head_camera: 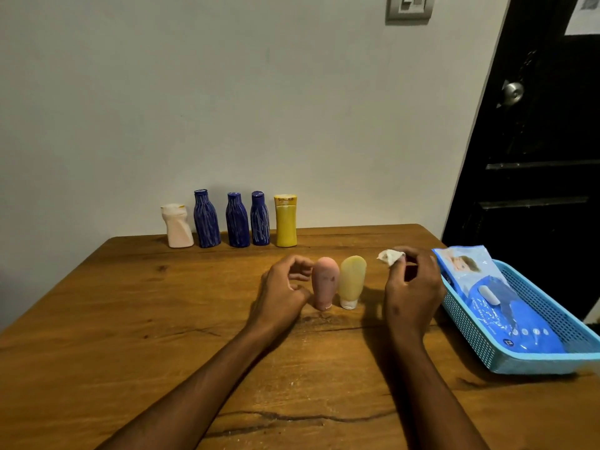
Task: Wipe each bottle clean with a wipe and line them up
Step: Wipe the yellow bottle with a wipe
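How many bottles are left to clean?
Five bottles already stand lined up by the wall. The right hand pinches a wipe; the left hand curls beside the pink tube. That and the yellow tube look left.

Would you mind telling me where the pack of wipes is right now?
In the head view, the pack of wipes lies in the blue basket at the table's right edge, just right of the right hand.

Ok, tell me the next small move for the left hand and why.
Probably close the left hand around the pink tube: its curled fingers sit right beside the tube, which stands cap-down and unheld, while the right hand already pinches the crumpled wipe, ready to rub it.
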